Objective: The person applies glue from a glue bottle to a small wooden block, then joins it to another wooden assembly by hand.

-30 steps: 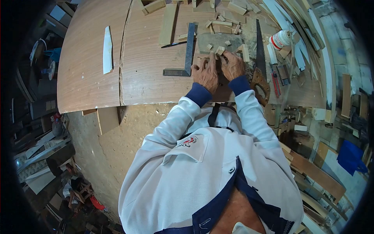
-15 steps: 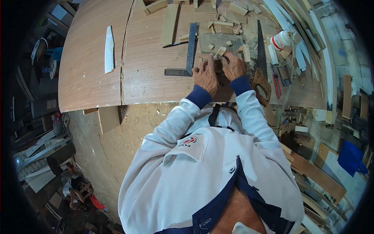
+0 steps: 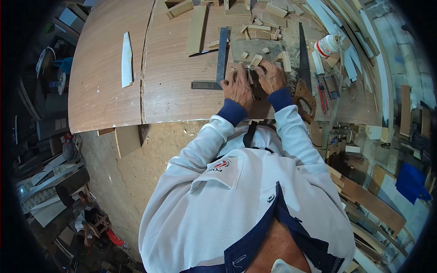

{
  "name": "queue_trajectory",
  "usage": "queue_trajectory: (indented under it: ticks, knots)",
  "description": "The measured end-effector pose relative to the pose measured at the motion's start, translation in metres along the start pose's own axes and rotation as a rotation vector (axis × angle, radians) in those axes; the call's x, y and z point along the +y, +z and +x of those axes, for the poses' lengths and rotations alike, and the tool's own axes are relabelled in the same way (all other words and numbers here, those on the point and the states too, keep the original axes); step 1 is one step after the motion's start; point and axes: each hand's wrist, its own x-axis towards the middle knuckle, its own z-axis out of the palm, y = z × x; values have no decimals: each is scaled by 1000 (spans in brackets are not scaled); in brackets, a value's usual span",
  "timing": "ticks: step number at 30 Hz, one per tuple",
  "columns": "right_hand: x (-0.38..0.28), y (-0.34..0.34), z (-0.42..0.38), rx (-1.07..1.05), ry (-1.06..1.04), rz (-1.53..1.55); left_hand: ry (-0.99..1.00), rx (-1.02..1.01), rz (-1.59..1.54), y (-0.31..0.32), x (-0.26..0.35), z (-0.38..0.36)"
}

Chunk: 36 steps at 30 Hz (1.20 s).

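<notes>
A small wooden block (image 3: 256, 60) is pinched in the fingertips of my right hand (image 3: 272, 78), above the front of a grey board (image 3: 252, 49). Close beside it, my left hand (image 3: 238, 91) has its fingers bent down; a thin pale thing shows by its thumb side, too small to name. The outer fingers of that hand are by the corner of a try square (image 3: 222, 54). Two other small blocks lie on the board, one of them a tiny cube (image 3: 245, 55). A handsaw (image 3: 305, 98) rests just right of my right hand.
Wood offcuts (image 3: 260, 28) lie toward the back of the table. A pencil (image 3: 203, 53) and a flat plank (image 3: 196, 29) are left of the square. On the right are a white tub (image 3: 327, 46) and a red tool (image 3: 322, 98). A white strip (image 3: 127, 59) lies far left.
My left hand's fingers have spread and shifted slightly left, toward the square's corner. The block in my right hand has moved a little left, and the gap between the hands is wider.
</notes>
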Motion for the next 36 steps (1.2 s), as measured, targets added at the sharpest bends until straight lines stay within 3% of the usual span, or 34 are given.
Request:
queue_trajectory:
  ticks: [5,9,15,31,34,36]
  knots:
    - [-4,-2,0,-13,4,-18,9,87,-180,-5,-5,6]
    - [-3,1,-1,8,1,-21,-52,40,-214,-18,-12,18]
    - [-7,-2,0,-19,27,-26,30,-10,-186,-7,-22,19]
    - [-13,-9,-2,-71,74,-41,189,97,13,2,-24,20]
    - [-4,-2,-9,-57,44,27,160,70,-31,1,-23,22]
    - [-1,4,-16,79,-23,65,165,70,-41,0,-21,22]
